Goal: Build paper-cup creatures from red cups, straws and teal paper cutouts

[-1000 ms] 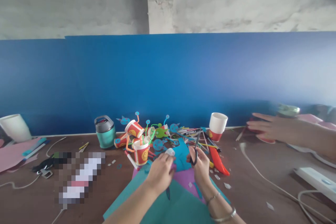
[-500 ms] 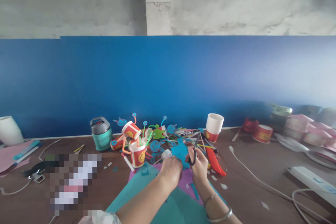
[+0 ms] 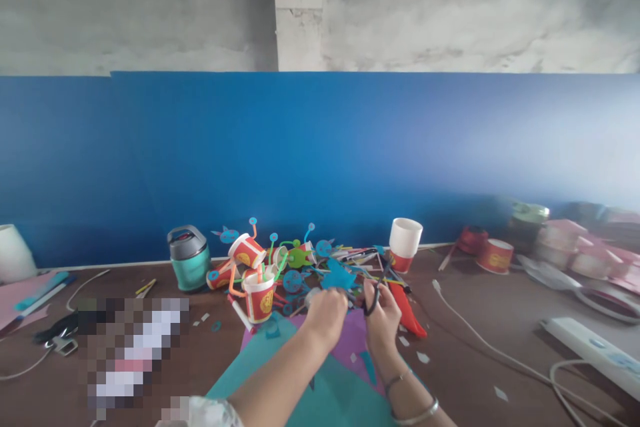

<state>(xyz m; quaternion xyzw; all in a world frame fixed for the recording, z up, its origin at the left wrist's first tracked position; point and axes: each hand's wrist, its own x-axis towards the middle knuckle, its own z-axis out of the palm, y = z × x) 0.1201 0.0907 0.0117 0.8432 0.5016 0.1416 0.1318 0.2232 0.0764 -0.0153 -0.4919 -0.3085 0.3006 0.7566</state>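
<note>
A blue paper piece point(image 3: 339, 274) with pointed edges is pinched in my left hand point(image 3: 327, 313), its fingers curled at the near side of the paper. Black-handled scissors point(image 3: 373, 300) are in my right hand point(image 3: 383, 313), fingers through the handle, blades pointing up and away beside the blue paper. Under both forearms lie a teal sheet point(image 3: 285, 360) and a purple sheet point(image 3: 350, 337). Just beyond my hands is a pile of pens and straws, with decorated red and white paper cups point(image 3: 259, 300) to its left.
A teal lidded container point(image 3: 190, 261) stands at the left. Stacked white cups point(image 3: 405, 240) and a red pouch-like item point(image 3: 407, 312) are right of my hands. Farther right are a red cup point(image 3: 495, 257), a white cable and a power strip point(image 3: 595, 350). Paper scraps lie about.
The blue paper has turned in my left hand and now shows a spikier outline. My right hand and the scissors have shifted slightly. The view has moved a little.
</note>
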